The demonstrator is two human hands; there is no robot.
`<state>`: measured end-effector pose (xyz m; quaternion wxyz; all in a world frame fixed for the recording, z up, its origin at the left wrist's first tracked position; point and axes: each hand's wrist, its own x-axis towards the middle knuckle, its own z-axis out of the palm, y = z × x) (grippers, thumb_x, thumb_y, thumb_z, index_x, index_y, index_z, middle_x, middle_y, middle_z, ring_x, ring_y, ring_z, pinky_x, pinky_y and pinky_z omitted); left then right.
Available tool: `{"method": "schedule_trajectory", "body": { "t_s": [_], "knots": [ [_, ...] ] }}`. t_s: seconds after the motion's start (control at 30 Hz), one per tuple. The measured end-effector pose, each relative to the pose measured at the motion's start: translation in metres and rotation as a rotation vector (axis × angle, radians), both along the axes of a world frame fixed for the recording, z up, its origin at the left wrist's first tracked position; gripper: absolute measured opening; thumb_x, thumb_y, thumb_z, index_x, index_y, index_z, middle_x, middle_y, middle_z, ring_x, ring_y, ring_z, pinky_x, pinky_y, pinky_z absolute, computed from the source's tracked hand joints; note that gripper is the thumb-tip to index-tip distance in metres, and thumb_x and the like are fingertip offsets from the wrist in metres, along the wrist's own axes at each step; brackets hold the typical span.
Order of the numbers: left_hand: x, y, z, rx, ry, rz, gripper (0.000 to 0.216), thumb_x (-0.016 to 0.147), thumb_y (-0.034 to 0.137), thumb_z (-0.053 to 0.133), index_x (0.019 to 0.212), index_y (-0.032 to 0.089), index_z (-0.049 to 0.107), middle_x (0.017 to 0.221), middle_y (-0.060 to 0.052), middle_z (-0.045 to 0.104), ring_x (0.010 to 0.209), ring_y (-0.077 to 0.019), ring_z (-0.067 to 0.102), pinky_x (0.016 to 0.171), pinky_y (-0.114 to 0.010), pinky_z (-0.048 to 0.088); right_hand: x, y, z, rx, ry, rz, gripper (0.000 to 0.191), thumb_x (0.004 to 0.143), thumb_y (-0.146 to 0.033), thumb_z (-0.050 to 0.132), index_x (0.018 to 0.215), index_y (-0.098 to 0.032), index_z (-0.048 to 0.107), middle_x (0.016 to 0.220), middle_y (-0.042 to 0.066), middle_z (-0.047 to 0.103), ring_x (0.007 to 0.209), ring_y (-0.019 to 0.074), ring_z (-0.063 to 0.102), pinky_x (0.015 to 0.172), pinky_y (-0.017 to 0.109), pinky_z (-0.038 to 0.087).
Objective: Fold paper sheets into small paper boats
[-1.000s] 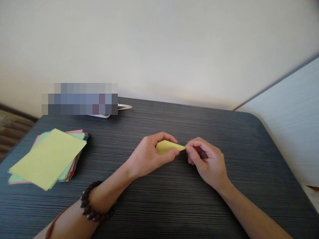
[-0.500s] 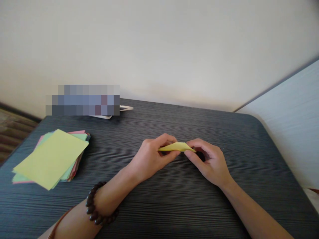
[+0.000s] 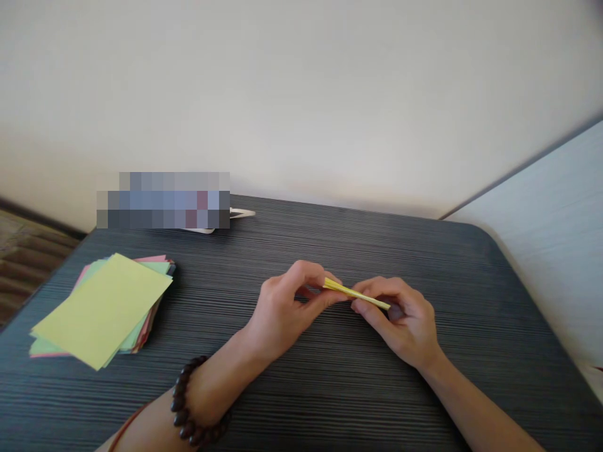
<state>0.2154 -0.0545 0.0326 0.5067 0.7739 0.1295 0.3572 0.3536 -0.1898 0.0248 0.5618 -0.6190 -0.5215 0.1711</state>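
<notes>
Between my two hands is a folded piece of yellow paper (image 3: pixel 351 291), seen nearly edge-on as a thin strip slanting down to the right. My left hand (image 3: pixel 294 304) pinches its left part between thumb and fingers. At its right part, the thumb and fingers of my right hand (image 3: pixel 400 317) pinch it as well. The fingertips of both hands almost meet near its middle. Both hands are over the dark table, and the folds facing away from me are hidden.
A stack of coloured paper sheets (image 3: pixel 103 311), yellow on top, lies on the left of the dark wood-grain table (image 3: pixel 292 402). Behind it is a blurred-out object (image 3: pixel 164 204) with a white strip (image 3: pixel 244 213) at its right. A pale wall (image 3: pixel 301 94) rises behind the table.
The yellow paper has turned from showing a broad folded face to nearly edge-on, its right end tipping lower. Both hands still pinch it. The view has shifted slightly.
</notes>
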Motion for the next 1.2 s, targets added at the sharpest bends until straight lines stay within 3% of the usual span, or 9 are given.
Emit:
{"method": "schedule_trajectory", "body": {
  "t_s": [0.1,0.23,0.37,0.7,0.97,1.2],
  "knots": [
    [-0.0006,0.0030,-0.0002,0.114,-0.028,0.084,0.023,0.073,0.014,0.073,0.079,0.018,0.050,0.079,0.000,0.071,0.063,-0.0094,0.068,0.056,-0.015,0.057,-0.0004,-0.0007,0.0005,0.003,-0.011,-0.028,0.022,0.076,-0.005,0.064,0.088,-0.023,0.058,0.085,-0.001,0.067,0.077,0.0131,0.065,0.068,0.025,0.052],
    [-0.0007,0.0068,0.0005,0.213,-0.035,0.046,0.015,0.076,0.012,0.069,0.083,0.018,0.057,0.080,0.001,0.072,0.069,-0.0091,0.069,0.061,-0.014,0.056,0.0001,-0.0024,0.0001,-0.012,-0.013,0.027,0.021,0.077,-0.006,0.062,0.089,-0.023,0.058,0.086,0.000,0.067,0.077,0.0145,0.065,0.069,0.028,0.051],
    [-0.0006,0.0060,0.0030,0.184,-0.025,-0.003,0.014,0.078,0.011,0.067,0.088,0.017,0.059,0.087,-0.002,0.072,0.079,-0.0113,0.069,0.063,-0.015,0.057,0.0000,-0.0028,0.0001,-0.047,-0.037,0.025,0.021,0.077,-0.007,0.062,0.088,-0.024,0.058,0.086,0.001,0.067,0.077,0.0152,0.065,0.068,0.028,0.051],
    [-0.0030,0.0037,0.0045,0.196,0.005,-0.022,0.010,0.080,0.015,0.065,0.088,0.018,0.059,0.087,-0.001,0.072,0.071,-0.0091,0.068,0.061,-0.015,0.057,0.0007,-0.0009,0.0061,-0.092,-0.193,-0.028,0.015,0.081,-0.015,0.059,0.095,-0.022,0.059,0.073,-0.002,0.068,0.063,0.0110,0.063,0.061,0.022,0.049],
    [-0.0001,0.0050,0.0056,0.147,0.012,-0.025,0.010,0.081,0.010,0.064,0.088,0.017,0.060,0.089,-0.002,0.072,0.079,-0.0106,0.068,0.063,-0.017,0.057,-0.0001,-0.0007,0.0064,-0.114,-0.238,0.045,0.013,0.081,-0.014,0.058,0.092,-0.021,0.061,0.073,-0.001,0.067,0.060,0.0103,0.060,0.056,0.022,0.047],
    [-0.0009,0.0079,0.0075,0.205,0.049,-0.013,0.006,0.082,0.016,0.064,0.087,0.017,0.063,0.088,-0.002,0.073,0.077,-0.0117,0.069,0.064,-0.018,0.057,-0.0008,-0.0009,0.0076,-0.084,-0.284,-0.039,0.014,0.081,-0.013,0.059,0.092,-0.021,0.061,0.073,0.000,0.067,0.058,0.0108,0.060,0.054,0.023,0.047]
  ]
}}
